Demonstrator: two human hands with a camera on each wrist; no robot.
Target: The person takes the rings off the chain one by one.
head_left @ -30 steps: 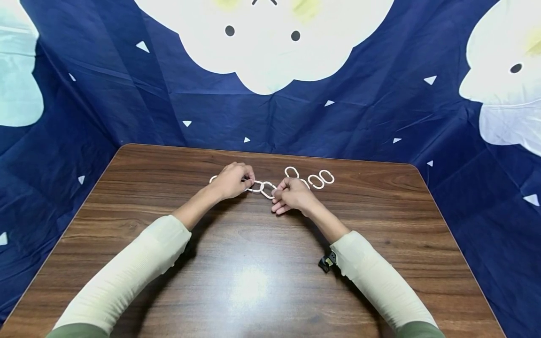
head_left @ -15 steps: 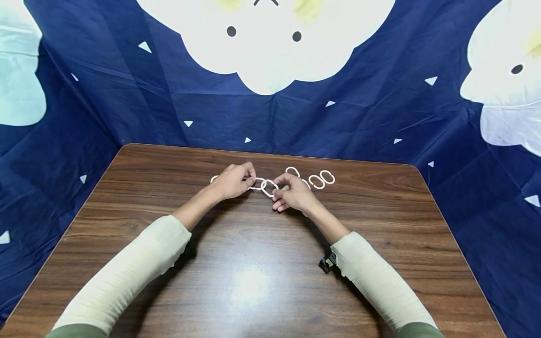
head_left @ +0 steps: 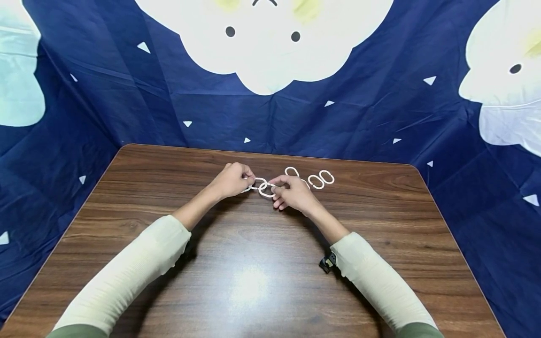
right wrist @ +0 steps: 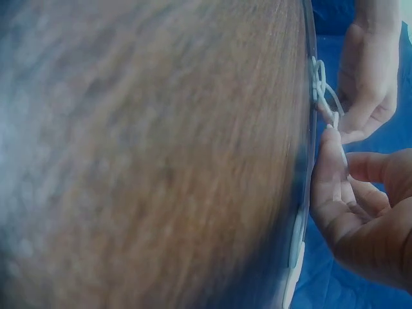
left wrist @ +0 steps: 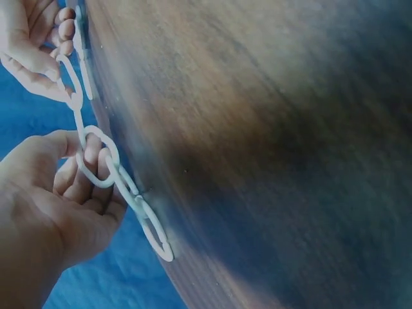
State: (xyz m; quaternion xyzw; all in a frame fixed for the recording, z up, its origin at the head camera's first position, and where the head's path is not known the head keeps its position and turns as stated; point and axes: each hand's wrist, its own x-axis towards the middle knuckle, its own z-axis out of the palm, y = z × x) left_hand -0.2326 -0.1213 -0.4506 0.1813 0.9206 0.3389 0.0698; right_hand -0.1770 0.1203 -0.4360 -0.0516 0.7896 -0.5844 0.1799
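End link turned vs b4; R grip pinching its R end, L grip pinching chain.

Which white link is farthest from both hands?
The rightmost link in the head view; every other visible one lies closer to the left hand or right hand.

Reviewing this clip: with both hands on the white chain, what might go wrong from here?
The right hand seems to pinch the end link by one side only, so it might slip free.
A loose link is partly hidden by that hand, so a sweep of the hand could shift it.
The left hand holds the chain partway along, so a tug there might twist the trailing links.
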